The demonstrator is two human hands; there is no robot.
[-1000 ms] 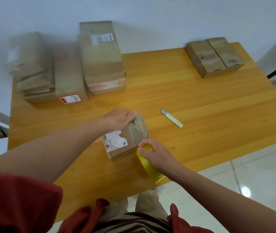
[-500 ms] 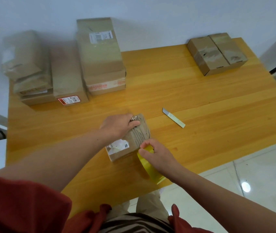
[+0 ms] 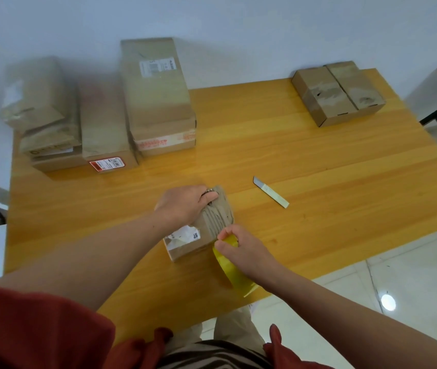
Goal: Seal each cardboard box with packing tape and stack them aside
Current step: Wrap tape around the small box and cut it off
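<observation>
While our left hand (image 3: 185,206) curls over the small box (image 3: 212,222) near 6 o'clock on the table (image 3: 318,169), our right hand (image 3: 241,251) grips the yellow tape roll (image 3: 234,278) at the box's 5 o'clock; we cannot read its torn white label (image 3: 182,235)

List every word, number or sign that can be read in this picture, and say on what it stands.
No text can be read; all is too small or blurred.
On the tall box, a white barcode label: unreadable.
On the box below it, red print: unreadable.
On the middle box, a red-and-white sticker: unreadable.
On the small box, a torn white label: unreadable.
On the yellow tape roll: no print shows.
</observation>
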